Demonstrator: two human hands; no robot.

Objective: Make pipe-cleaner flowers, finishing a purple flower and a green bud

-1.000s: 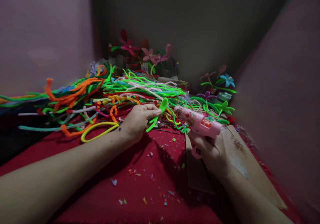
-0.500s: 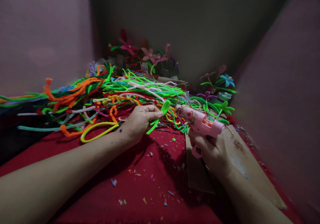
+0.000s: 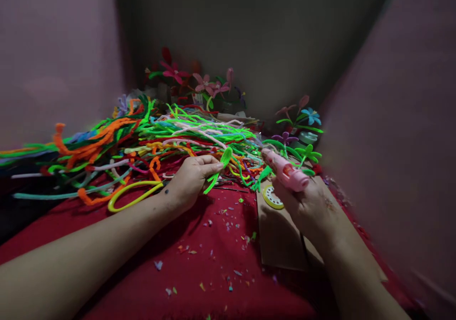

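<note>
My left hand (image 3: 194, 179) pinches a bright green pipe cleaner leaf (image 3: 225, 157) between thumb and fingers. The leaf's loop points up and its tail hangs below the fingers. My right hand (image 3: 306, 206) is wrapped round a pink glue gun (image 3: 285, 170), whose nozzle points forward and away from me. The gun's grip is mostly hidden by the hand. Behind both hands lies a heap of loose pipe cleaners (image 3: 199, 130) in green, orange, pink and other colours. A yellow-and-white round piece (image 3: 273, 197) shows on the cardboard beside my right hand.
Cardboard (image 3: 281, 244) lies on the red cloth (image 3: 171, 272), which is strewn with small coloured scraps. Pipe cleaner flowers (image 3: 210, 84) stand at the back, and a blue flower (image 3: 311, 116) at the right. A yellow loop handle (image 3: 114, 203) lies near my left forearm.
My right hand has turned the glue gun so its nozzle points more forward, uncovering the yellow-and-white piece. My left hand still holds the leaf. The whole view has shifted slightly.
</note>
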